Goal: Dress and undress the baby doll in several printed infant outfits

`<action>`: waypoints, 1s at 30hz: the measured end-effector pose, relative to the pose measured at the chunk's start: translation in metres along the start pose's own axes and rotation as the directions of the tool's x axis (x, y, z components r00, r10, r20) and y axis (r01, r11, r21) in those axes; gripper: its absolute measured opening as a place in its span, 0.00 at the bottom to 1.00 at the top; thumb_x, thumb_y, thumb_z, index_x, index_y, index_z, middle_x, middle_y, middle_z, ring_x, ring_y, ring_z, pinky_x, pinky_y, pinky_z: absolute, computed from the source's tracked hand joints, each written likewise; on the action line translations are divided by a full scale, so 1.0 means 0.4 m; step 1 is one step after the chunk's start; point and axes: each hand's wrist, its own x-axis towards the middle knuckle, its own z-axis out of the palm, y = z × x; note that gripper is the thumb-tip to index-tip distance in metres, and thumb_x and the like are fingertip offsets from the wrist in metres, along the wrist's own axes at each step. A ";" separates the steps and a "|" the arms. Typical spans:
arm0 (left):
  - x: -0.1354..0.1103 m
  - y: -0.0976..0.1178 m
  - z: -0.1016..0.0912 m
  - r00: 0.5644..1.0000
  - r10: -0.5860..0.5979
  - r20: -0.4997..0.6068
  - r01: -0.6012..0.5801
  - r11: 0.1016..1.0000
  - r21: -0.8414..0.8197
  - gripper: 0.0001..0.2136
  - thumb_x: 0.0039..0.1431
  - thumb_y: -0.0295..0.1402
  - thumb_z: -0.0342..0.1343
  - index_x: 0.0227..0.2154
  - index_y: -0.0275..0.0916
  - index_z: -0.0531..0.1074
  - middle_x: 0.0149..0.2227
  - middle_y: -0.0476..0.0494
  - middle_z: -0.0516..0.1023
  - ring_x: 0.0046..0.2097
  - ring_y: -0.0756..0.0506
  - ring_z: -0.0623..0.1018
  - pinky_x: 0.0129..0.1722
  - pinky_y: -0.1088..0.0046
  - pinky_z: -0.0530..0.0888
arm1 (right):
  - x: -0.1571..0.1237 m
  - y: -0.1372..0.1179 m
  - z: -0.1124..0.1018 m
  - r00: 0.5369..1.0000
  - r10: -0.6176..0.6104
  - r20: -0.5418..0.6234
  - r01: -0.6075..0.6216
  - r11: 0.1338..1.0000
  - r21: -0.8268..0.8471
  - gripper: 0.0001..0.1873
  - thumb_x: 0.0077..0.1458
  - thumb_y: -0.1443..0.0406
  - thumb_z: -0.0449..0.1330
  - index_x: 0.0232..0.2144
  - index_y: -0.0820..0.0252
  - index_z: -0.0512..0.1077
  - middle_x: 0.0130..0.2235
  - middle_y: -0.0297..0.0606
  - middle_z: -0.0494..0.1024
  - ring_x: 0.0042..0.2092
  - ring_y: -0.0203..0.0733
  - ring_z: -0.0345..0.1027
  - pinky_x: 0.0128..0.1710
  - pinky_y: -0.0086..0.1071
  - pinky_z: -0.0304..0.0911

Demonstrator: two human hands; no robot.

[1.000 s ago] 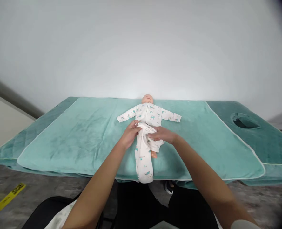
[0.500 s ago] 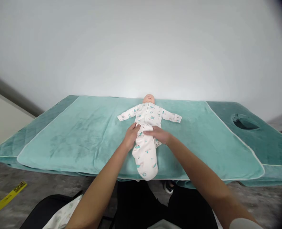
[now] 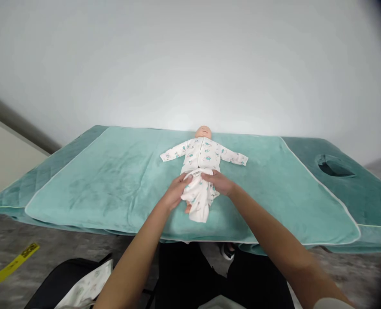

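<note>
A baby doll [image 3: 203,132] lies on its back, head toward the wall. It wears a white long-sleeved top [image 3: 206,152] with teal prints, its arms spread to both sides. My left hand [image 3: 178,189] grips the left side of a pair of printed white baby pants [image 3: 199,201], thumb on top. On the right side, my right hand [image 3: 221,182] pinches the same opened waist edge. The pants hang bunched over the doll's lower body, a leg end pointing toward me. One bare doll foot [image 3: 188,208] shows beside the cloth; the rest of the legs is hidden.
A teal plush cover [image 3: 90,184] with white piping lies over the massage bed, which has a face hole [image 3: 337,167] at right. A wall stands behind. Below left are a black chair [image 3: 58,279] with printed cloth [image 3: 87,285] and yellow floor tape [image 3: 12,268].
The pants have gone from hanging long and smooth to gathered and shorter, with the waist opening spread. My hands have lowered slightly, and a doll foot now shows.
</note>
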 end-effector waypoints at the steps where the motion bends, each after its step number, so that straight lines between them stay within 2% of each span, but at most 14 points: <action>1: -0.019 -0.002 0.005 1.000 -0.018 0.018 0.017 1.000 0.024 0.25 0.47 0.42 0.71 0.46 0.34 0.76 0.40 0.40 0.81 0.37 0.44 0.79 0.35 0.71 0.72 | -0.002 0.003 0.001 1.000 -0.009 -0.025 0.009 1.000 0.005 0.28 0.48 0.45 0.67 0.42 0.62 0.78 0.40 0.41 0.82 0.40 0.43 0.74 0.43 0.36 0.67; 3: -0.063 -0.015 0.021 0.999 -0.040 0.000 0.040 0.999 0.036 0.26 0.45 0.41 0.71 0.47 0.36 0.75 0.40 0.41 0.81 0.37 0.43 0.79 0.35 0.70 0.73 | -0.008 0.004 0.003 1.000 -0.003 -0.003 0.003 0.990 -0.142 0.26 0.51 0.46 0.65 0.41 0.61 0.78 0.40 0.40 0.82 0.40 0.45 0.74 0.41 0.36 0.66; 5: -0.117 -0.039 0.041 0.992 -0.034 -0.119 0.034 0.999 -0.005 0.24 0.46 0.43 0.70 0.46 0.39 0.76 0.39 0.42 0.81 0.38 0.42 0.79 0.35 0.69 0.74 | -0.015 -0.002 0.011 0.999 -0.009 0.043 0.026 0.903 -0.430 0.19 0.53 0.50 0.64 0.38 0.58 0.79 0.39 0.38 0.82 0.41 0.46 0.73 0.41 0.35 0.64; 8: -0.202 -0.091 0.064 0.946 -0.040 -0.321 0.018 0.997 -0.071 0.18 0.48 0.46 0.68 0.37 0.41 0.75 0.36 0.44 0.80 0.36 0.44 0.79 0.32 0.70 0.72 | -0.020 -0.016 0.035 0.996 -0.007 0.086 0.075 0.557 -0.827 0.09 0.54 0.58 0.63 0.32 0.56 0.79 0.36 0.37 0.82 0.39 0.47 0.72 0.38 0.35 0.59; 9: -0.228 -0.108 0.066 0.932 -0.061 -0.357 0.035 0.996 -0.080 0.17 0.49 0.47 0.67 0.36 0.41 0.75 0.35 0.44 0.80 0.34 0.44 0.78 0.31 0.70 0.72 | -0.020 -0.019 0.045 0.996 0.006 0.093 0.080 0.457 -0.886 0.07 0.54 0.60 0.62 0.31 0.55 0.79 0.35 0.38 0.82 0.38 0.48 0.72 0.37 0.35 0.58; 11: -0.264 -0.136 0.054 0.908 -0.089 -0.410 0.064 0.995 -0.075 0.17 0.50 0.48 0.66 0.36 0.41 0.75 0.34 0.44 0.79 0.32 0.45 0.76 0.29 0.70 0.70 | -0.016 -0.018 0.066 0.996 0.038 0.086 0.068 0.335 -0.940 0.06 0.53 0.61 0.63 0.30 0.55 0.79 0.33 0.40 0.81 0.37 0.49 0.72 0.35 0.35 0.56; 14: -0.265 -0.154 0.001 0.881 -0.062 -0.468 0.059 0.998 -0.021 0.18 0.48 0.49 0.67 0.34 0.40 0.74 0.32 0.46 0.77 0.30 0.46 0.74 0.29 0.71 0.68 | -0.005 0.006 0.084 0.998 0.029 0.058 0.049 0.254 -0.966 0.07 0.53 0.60 0.64 0.33 0.54 0.80 0.34 0.42 0.82 0.39 0.51 0.73 0.36 0.36 0.56; 16: -0.233 -0.153 -0.044 0.890 -0.051 -0.454 0.084 0.995 0.052 0.19 0.47 0.49 0.67 0.34 0.40 0.74 0.30 0.49 0.75 0.30 0.47 0.72 0.29 0.73 0.67 | 0.002 0.029 0.083 0.999 0.006 0.054 0.051 0.225 -0.973 0.08 0.54 0.61 0.63 0.37 0.53 0.79 0.37 0.43 0.82 0.41 0.52 0.73 0.37 0.36 0.57; 18: -0.186 -0.146 -0.082 0.907 -0.014 -0.421 0.112 0.971 0.210 0.18 0.48 0.49 0.65 0.33 0.40 0.74 0.28 0.50 0.73 0.29 0.48 0.70 0.28 0.74 0.65 | 0.005 0.051 0.073 0.999 -0.022 0.029 0.034 0.256 -0.966 0.10 0.56 0.63 0.60 0.41 0.54 0.77 0.42 0.42 0.81 0.44 0.51 0.73 0.39 0.36 0.58; 21: -0.116 -0.137 -0.104 0.936 0.058 -0.348 0.109 0.891 0.441 0.16 0.52 0.49 0.62 0.33 0.40 0.74 0.26 0.50 0.72 0.30 0.46 0.70 0.29 0.73 0.64 | 0.005 0.073 0.053 0.997 -0.068 -0.031 -0.004 0.367 -0.930 0.14 0.56 0.66 0.59 0.45 0.56 0.73 0.47 0.42 0.79 0.48 0.49 0.71 0.43 0.35 0.58; 23: -0.082 -0.132 -0.097 0.954 0.055 -0.293 0.084 0.893 0.443 0.17 0.54 0.49 0.61 0.34 0.40 0.74 0.28 0.49 0.73 0.32 0.45 0.71 0.31 0.73 0.65 | 0.004 0.081 0.041 0.993 -0.098 -0.064 -0.012 0.459 -0.888 0.14 0.56 0.66 0.59 0.46 0.58 0.71 0.48 0.43 0.78 0.49 0.48 0.70 0.45 0.35 0.58; 25: -0.056 -0.128 -0.082 0.965 0.064 -0.253 0.033 0.931 0.363 0.18 0.54 0.50 0.61 0.36 0.39 0.74 0.31 0.48 0.75 0.33 0.45 0.72 0.33 0.72 0.67 | 0.003 0.087 0.030 0.985 -0.130 -0.116 -0.020 0.576 -0.817 0.14 0.56 0.63 0.60 0.46 0.58 0.70 0.47 0.42 0.78 0.49 0.48 0.70 0.47 0.36 0.58; 28: -0.022 -0.114 -0.067 0.957 0.146 -0.251 -0.064 0.949 0.309 0.19 0.53 0.52 0.61 0.33 0.38 0.73 0.29 0.49 0.73 0.31 0.48 0.69 0.31 0.74 0.65 | -0.003 0.086 0.016 0.971 -0.144 -0.189 -0.009 0.772 -0.636 0.17 0.55 0.57 0.62 0.46 0.56 0.71 0.47 0.39 0.78 0.49 0.49 0.70 0.48 0.38 0.59; 30: 0.008 -0.096 -0.069 0.939 0.210 -0.273 -0.101 0.926 0.363 0.20 0.51 0.52 0.63 0.27 0.38 0.71 0.25 0.51 0.70 0.28 0.50 0.66 0.28 0.75 0.62 | -0.011 0.081 0.013 0.971 -0.126 -0.204 -0.002 0.847 -0.531 0.17 0.55 0.55 0.62 0.44 0.56 0.72 0.46 0.38 0.79 0.49 0.49 0.70 0.49 0.39 0.60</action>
